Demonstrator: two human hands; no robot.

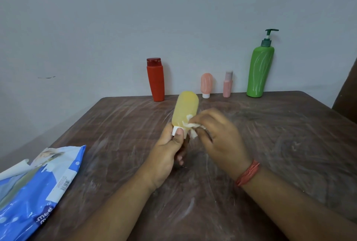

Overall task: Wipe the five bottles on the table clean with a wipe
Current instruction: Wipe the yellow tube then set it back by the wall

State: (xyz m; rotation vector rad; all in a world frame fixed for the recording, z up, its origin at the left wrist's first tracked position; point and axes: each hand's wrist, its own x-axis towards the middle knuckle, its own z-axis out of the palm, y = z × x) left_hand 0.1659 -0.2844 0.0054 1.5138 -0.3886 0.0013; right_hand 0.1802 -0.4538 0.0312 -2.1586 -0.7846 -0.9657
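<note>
Left hand grips the white cap end of a small translucent yellow plastic bottle, fingers curled round it, bottle held cap-down and tilted up off the table, near centre. Right hand pinches a crumpled white wipe against the bottle's lower body, just above the cap.

Far edge, against the wall, four bottles standing upright: tall red bottle with dark red cap at left, small rounded peach bottle on a white cap, slim pink bottle just right of it, large green pump bottle furthest right. Blue and white wipes packet lies at near left on the brown streaked wooden table.

Step in hand, by my reading: wiping the yellow bottle, one of five. Next move likely calls for turning the bottle in the left grip so the wipe reaches its far side and rounded top, then setting it down upright, well apart from the row.
</note>
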